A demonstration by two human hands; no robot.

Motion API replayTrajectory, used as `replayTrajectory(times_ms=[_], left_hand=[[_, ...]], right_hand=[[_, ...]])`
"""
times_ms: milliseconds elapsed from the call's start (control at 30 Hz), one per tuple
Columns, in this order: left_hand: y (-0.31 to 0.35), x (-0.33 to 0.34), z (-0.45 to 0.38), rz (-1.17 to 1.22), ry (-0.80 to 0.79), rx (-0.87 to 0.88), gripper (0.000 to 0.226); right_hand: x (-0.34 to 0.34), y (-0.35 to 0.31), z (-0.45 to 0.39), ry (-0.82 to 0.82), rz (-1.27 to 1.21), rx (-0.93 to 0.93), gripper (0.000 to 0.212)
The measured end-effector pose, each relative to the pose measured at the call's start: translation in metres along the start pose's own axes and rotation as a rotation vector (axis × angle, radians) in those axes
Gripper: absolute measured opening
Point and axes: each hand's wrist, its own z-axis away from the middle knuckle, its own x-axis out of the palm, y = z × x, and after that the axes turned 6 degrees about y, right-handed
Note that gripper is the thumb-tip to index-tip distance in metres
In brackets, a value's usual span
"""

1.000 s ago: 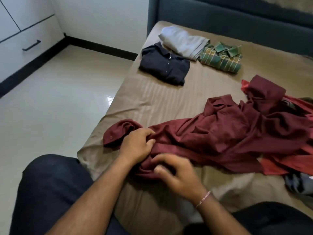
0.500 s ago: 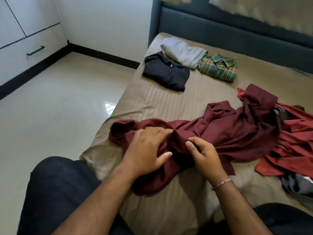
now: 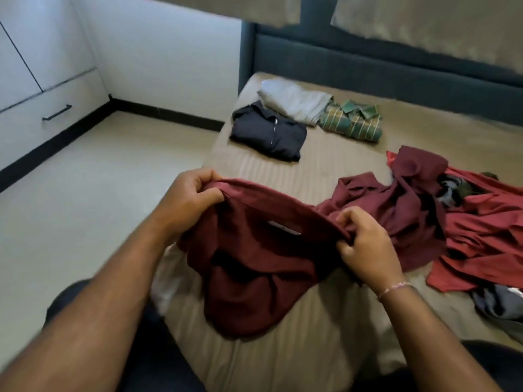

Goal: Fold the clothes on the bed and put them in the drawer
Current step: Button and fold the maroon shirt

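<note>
The maroon shirt (image 3: pixel 254 258) is lifted off the near end of the bed (image 3: pixel 325 349), stretched by its top edge between two hands. The left hand (image 3: pixel 188 202) has fingers and thumb curled over one end of that edge; the right hand (image 3: pixel 365 244) pinches the other end, a thin bracelet (image 3: pixel 394 287) at its wrist. Between the two grips a white label (image 3: pixel 284 228) shows on the inside of the cloth, so the span held looks like the neck or shoulder line. Below the grips the fabric hangs in loose folds onto the sheet; beyond the right hand the rest of the garment trails away crumpled.

This shirt appears to be at the opening-out step, not yet folded. Past the right-hand grip the trailing cloth runs into a heap of unfolded clothes (image 3: pixel 481 227), red cloth with darker pieces mixed in, and a grey garment (image 3: pixel 498 304) lies just outside that wrist.

Ahead of the grips, toward the headboard (image 3: pixel 368 66), three pieces already lie folded: a dark navy shirt (image 3: pixel 268 134), a light grey garment (image 3: pixel 294 101) and a green checked shirt (image 3: pixel 351 121). Well away on the left-hand side, across the floor (image 3: pixel 85 193), the white drawer (image 3: pixel 51 114) stands shut. By my reading nothing has reached it; several folds and all the putting away remain.
</note>
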Motion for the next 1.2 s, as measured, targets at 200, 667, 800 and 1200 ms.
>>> replayTrajectory(times_ms=[200,667,800,1200], left_hand=[[0.046,-0.060,-0.051,-0.366,-0.143,0.066,0.027],[0.228,-0.111,-0.146,-0.925,0.237,0.455,0.013],[0.302,-0.132,-0.147,-1.055,0.325,0.468,0.008],[0.480,-0.101,-0.056,-0.234,0.432,0.477,0.042]], right_hand=[[-0.043,0.002,-0.049,0.095,-0.557,0.255,0.022],[-0.178,-0.103,-0.213,0.494,-0.688,0.155,0.012],[-0.245,-0.145,-0.232,0.678,-0.502,0.035,0.012],[-0.384,-0.260,-0.189,0.953,-0.558,-0.138,0.006]])
